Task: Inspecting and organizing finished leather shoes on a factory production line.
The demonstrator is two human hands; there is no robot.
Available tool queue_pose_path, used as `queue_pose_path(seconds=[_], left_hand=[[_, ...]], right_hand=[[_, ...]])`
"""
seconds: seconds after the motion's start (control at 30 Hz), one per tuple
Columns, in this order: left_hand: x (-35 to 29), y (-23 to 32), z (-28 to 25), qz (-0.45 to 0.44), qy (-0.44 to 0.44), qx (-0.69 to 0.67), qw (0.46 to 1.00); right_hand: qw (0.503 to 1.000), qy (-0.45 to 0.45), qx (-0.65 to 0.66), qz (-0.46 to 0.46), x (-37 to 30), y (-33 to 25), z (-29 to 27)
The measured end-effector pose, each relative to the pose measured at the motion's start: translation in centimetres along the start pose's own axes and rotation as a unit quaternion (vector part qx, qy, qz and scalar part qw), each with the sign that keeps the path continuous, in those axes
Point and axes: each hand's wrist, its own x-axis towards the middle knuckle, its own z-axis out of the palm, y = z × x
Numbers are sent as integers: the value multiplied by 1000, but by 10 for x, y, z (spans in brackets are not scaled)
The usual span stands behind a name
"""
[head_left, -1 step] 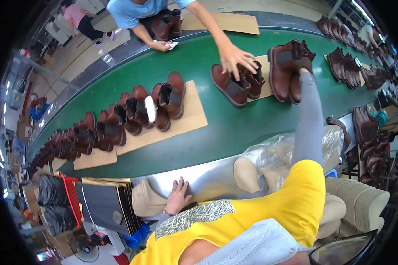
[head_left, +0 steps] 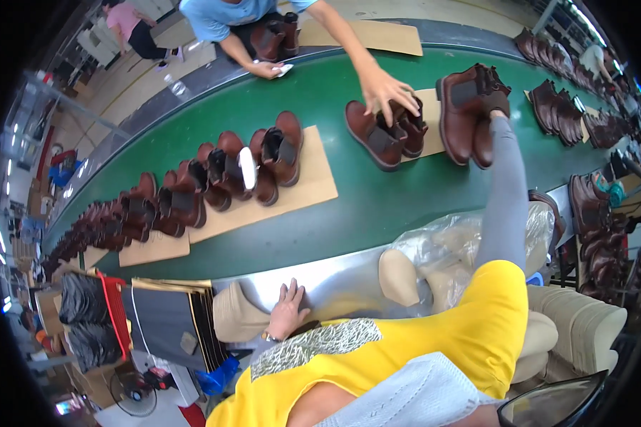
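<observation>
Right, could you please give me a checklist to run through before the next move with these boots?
1. Right hand at the brown Chelsea boots: ok.
2. Right hand's grip secure: cannot tell, fingers hidden.
3. Left hand free of boots: ok, it rests on the metal ledge.
4. Neighbouring boot pair clear of the co-worker's hand: not ok, that hand is at its tops.

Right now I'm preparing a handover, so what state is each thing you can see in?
Left hand: open, resting on the metal ledge.
Right hand: at a boot pair, mostly hidden.
Boot row: lined up, partly on cardboard.
Clear plastic: crumpled.
Co-worker's reaching hand: open, at another boot pair.
Co-worker's other hand: holding something white.
</observation>
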Motion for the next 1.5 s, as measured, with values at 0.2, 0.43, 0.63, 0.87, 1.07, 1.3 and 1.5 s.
queue_pose_path(seconds=[0.2, 0.43, 0.63, 0.87, 1.07, 1.3, 1.5], left_hand=[[-2, 0, -18, 28, 61, 15, 998], [9, 6, -81, 133, 234, -135, 954], [-1, 13, -115, 156, 229, -380, 882], [-16, -8, -76, 189, 136, -337, 912], [-56, -23, -78, 199, 172, -310, 914], [-40, -8, -63, 221, 282, -104, 928], [-34, -5, -67, 243, 280, -87, 925]], right_hand=[[970, 34, -134, -199, -91, -56, -158], [888, -9, -127, -442, -261, -125, -245], [716, -54, -139, -682, -471, -206, -190], [577, -158, 71, -798, -601, -207, -2], [720, -174, 337, -582, -600, -172, -42], [860, -101, 264, -424, -617, -151, 21], [848, -102, 304, -421, -620, -144, 1]])
